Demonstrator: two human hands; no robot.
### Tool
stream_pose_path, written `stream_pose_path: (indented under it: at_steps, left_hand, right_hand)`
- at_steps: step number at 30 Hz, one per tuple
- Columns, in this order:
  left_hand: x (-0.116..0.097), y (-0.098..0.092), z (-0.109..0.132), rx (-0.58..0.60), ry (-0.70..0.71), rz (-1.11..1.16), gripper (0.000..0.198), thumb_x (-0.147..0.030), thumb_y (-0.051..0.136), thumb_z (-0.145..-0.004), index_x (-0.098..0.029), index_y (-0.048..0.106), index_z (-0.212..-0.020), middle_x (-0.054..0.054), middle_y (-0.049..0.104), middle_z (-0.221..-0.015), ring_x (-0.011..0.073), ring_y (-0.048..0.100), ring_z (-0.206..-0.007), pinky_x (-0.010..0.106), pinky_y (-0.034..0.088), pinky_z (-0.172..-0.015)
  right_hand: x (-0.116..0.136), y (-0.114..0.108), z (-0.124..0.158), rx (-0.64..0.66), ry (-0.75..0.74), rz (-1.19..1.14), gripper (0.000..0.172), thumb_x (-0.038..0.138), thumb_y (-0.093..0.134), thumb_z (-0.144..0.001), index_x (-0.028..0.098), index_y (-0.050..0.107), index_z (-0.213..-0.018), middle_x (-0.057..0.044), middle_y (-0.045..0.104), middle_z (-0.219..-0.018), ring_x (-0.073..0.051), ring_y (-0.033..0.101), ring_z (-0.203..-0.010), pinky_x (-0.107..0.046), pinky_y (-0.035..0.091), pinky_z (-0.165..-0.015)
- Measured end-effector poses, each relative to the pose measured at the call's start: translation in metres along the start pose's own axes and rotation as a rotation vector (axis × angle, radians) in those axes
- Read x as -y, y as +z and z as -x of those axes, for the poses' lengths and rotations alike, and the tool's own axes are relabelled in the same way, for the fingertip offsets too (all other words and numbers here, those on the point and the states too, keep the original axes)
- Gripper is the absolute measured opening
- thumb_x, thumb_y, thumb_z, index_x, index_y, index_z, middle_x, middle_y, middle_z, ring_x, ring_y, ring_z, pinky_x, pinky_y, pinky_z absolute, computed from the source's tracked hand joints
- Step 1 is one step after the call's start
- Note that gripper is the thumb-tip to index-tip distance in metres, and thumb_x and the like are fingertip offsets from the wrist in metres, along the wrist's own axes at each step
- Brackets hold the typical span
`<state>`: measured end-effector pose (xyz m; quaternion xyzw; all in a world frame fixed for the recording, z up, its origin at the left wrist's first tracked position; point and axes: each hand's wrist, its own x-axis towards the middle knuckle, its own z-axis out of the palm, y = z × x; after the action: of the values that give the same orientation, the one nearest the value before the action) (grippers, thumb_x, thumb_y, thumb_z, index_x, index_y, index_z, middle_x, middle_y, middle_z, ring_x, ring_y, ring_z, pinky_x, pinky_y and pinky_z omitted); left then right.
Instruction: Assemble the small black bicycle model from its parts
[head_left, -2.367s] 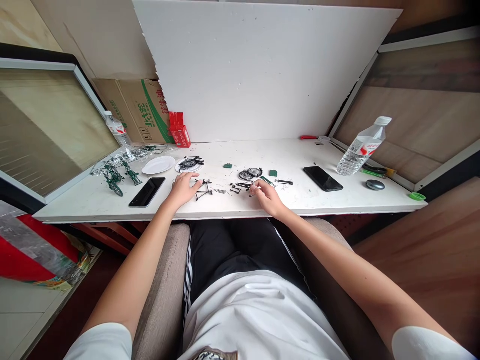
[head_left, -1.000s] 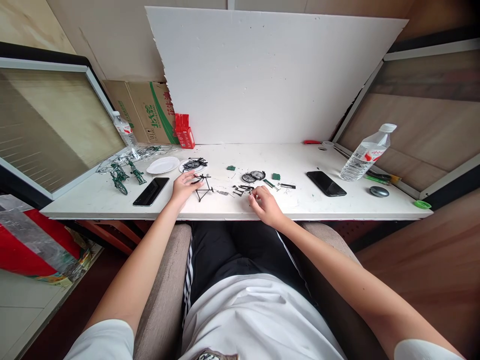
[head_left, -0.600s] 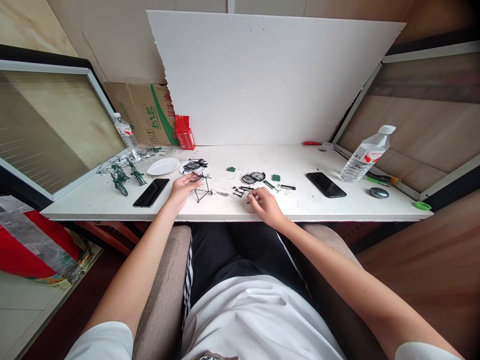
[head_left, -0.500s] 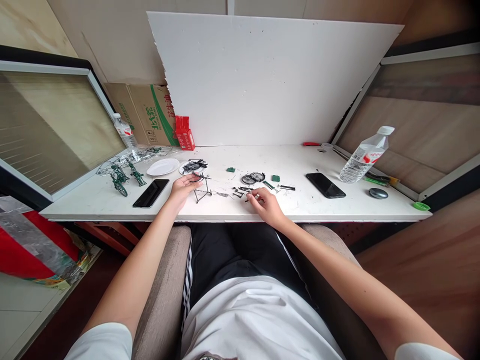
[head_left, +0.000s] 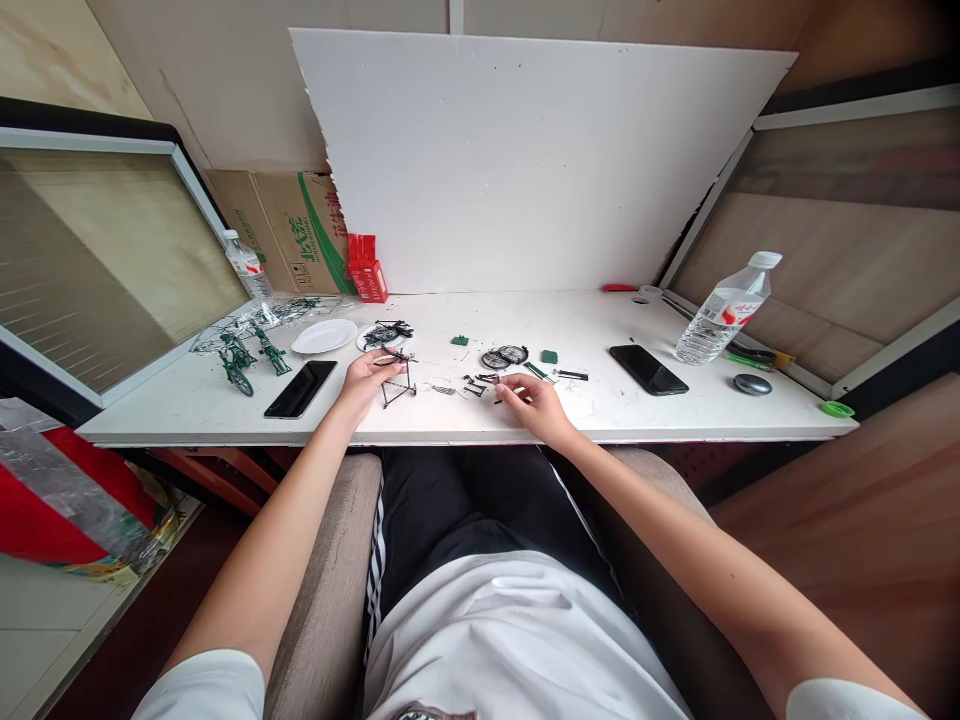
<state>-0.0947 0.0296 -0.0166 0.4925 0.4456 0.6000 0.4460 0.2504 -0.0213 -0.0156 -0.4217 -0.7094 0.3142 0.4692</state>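
My left hand (head_left: 365, 380) is closed on a thin black model bicycle frame (head_left: 407, 378), gripping its upper part; the frame hangs tilted over the table's front. Farther right, my right hand (head_left: 534, 402) has thumb and fingers pinched together low over the table. Something small and dark shows at its fingertips, too small to name. Small black parts (head_left: 474, 386) lie just left of that hand. Beyond it rest two black spoked wheels (head_left: 504, 357), partly overlapping, and a green block (head_left: 550, 357). A slim black strip (head_left: 573, 376) lies to the right.
A phone (head_left: 301, 389) is left of my left hand, another phone (head_left: 648, 370) at right beside a water bottle (head_left: 724, 312). Green model bicycles (head_left: 237, 365) stand far left. Behind are a white plate (head_left: 324, 337), another plate holding black parts (head_left: 388, 334) and a red box (head_left: 367, 268).
The bicycle frame in my left hand has shifted and turned slightly. My right hand stays over nearly the same spot, its fingers still pinched. The whole view has moved a little.
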Motion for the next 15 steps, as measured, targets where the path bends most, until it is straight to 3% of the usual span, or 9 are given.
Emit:
stream_pose_path:
  at_steps: [3,7,13,15]
  left_hand:
    - [-0.001,0.006,0.001,0.018,-0.005,0.019,0.055,-0.031,0.093,-0.066,-0.017,0.068,-0.113,0.013,0.079,-0.111,0.0271,0.077,-0.101,0.038,0.057,-0.091]
    - [-0.015,0.028,0.011,0.093,0.002,0.049,0.053,-0.032,0.091,-0.07,-0.019,0.066,-0.115,0.011,0.078,-0.11,0.0269,0.076,-0.103,0.038,0.058,-0.09]
    - [-0.062,0.071,0.048,0.25,0.148,-0.005,0.047,-0.033,0.093,-0.074,-0.018,0.069,-0.111,0.008,0.078,-0.105,0.0282,0.078,-0.101,0.046,0.057,-0.103]
    - [-0.076,0.083,0.063,0.278,0.181,-0.044,0.044,-0.035,0.093,-0.076,-0.019,0.069,-0.108,0.008,0.077,-0.105,0.03,0.078,-0.103,0.048,0.059,-0.102]
  right_hand:
    - [-0.002,-0.005,-0.003,0.018,0.038,-0.059,0.043,0.066,0.072,-0.093,0.025,0.082,-0.093,-0.009,0.082,-0.115,-0.029,0.076,-0.1,-0.041,0.061,-0.08]
    - [-0.009,-0.009,-0.007,-0.01,0.063,-0.149,0.037,0.061,0.083,-0.084,0.027,0.084,-0.096,-0.009,0.082,-0.117,-0.033,0.075,-0.114,-0.045,0.061,-0.089]
    - [0.011,-0.013,-0.006,-0.021,0.043,-0.258,0.041,0.06,0.092,-0.072,0.024,0.077,-0.085,-0.008,0.081,-0.104,-0.027,0.075,-0.096,-0.042,0.06,-0.088]
    - [0.024,-0.014,-0.004,0.008,0.064,-0.32,0.042,0.06,0.093,-0.071,0.024,0.077,-0.086,-0.007,0.08,-0.098,-0.024,0.073,-0.087,-0.039,0.059,-0.08]
